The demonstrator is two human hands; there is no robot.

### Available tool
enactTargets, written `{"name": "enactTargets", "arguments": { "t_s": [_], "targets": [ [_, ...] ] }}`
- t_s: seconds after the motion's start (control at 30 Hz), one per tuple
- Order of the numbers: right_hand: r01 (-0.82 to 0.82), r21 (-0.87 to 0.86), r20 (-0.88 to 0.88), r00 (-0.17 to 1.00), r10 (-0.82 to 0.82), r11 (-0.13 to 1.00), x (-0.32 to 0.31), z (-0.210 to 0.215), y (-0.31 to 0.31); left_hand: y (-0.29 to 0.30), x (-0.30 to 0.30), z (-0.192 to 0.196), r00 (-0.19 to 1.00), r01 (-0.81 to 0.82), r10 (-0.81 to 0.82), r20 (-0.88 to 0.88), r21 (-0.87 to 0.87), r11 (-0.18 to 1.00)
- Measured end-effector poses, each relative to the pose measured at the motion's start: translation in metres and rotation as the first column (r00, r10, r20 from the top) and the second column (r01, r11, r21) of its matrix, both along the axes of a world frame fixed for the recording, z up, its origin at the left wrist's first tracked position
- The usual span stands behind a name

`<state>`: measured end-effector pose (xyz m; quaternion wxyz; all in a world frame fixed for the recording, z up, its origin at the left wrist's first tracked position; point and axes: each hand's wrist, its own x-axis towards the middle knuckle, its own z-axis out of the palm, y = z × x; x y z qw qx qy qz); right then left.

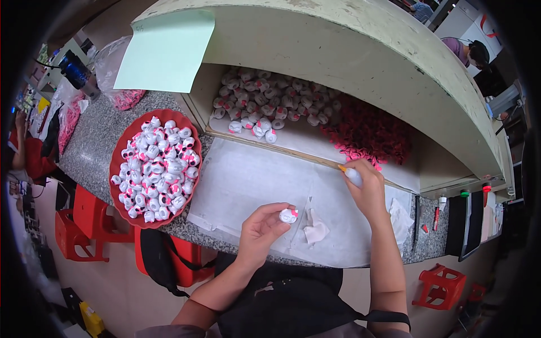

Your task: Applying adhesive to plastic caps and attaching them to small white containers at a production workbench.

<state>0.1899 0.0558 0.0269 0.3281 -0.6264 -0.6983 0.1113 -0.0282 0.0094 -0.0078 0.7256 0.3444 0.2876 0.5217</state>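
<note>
1. White with pink spots, a small toy piece [288, 215] sits pinched in the fingertips of the left hand [262, 228], held just above the near edge of the counter.
2. The right hand [369, 188] is closed around a small white bottle [353, 176] with an orange tip; the tip points to the far left, close to the front edge of the shelf opening.
3. The two hands are apart, the right one farther and to the right of the left.
4. Under both hands lies a pale plastic sheet [242, 180] spread over the speckled grey stone counter [90, 152]; a crumpled white tissue [315, 230] rests on it between the hands.
5. To the left stands a red round tray [121, 147], heaped with white-and-pink pieces [158, 169] of the same kind.
6. On the far side, inside a curved cream-coloured shelf [360, 50], lies a pile of white pieces [270, 101], and to its right a heap of small pink parts [366, 132].
7. A light green paper sheet [166, 48] hangs from the shelf's top at far left.
8. Red plastic stools [84, 222] stand on the floor at near left; another stool [442, 287] is at near right.
</note>
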Motion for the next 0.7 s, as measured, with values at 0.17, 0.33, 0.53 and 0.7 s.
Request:
{"name": "enactTargets", "arguments": {
  "t_s": [0.17,0.33,0.53,0.7],
  "targets": [
    [-0.107,-0.147,-0.459,0.888,0.028,0.983,-0.034,0.019,-0.050,-0.005,0.008,0.004,1.000,0.009,-0.009,0.013,0.015,1.000],
    [-0.228,-0.160,-0.809,0.588,0.005,0.961,-0.046,0.012,-0.088,-0.011,0.015,0.006,0.990,0.064,-0.052,-0.131,0.086,0.994],
    [-0.211,-0.186,-0.839,0.542,-0.044,0.959,-0.055,0.003,-0.093,-0.013,0.018,0.003,0.915,0.060,0.108,-0.388,0.397,0.916],
    [-0.128,-0.156,-0.883,0.463,-0.080,0.979,-0.057,-0.005,-0.096,-0.014,0.017,0.009,0.853,0.166,0.103,-0.511,0.455,0.875]
  ]
}}
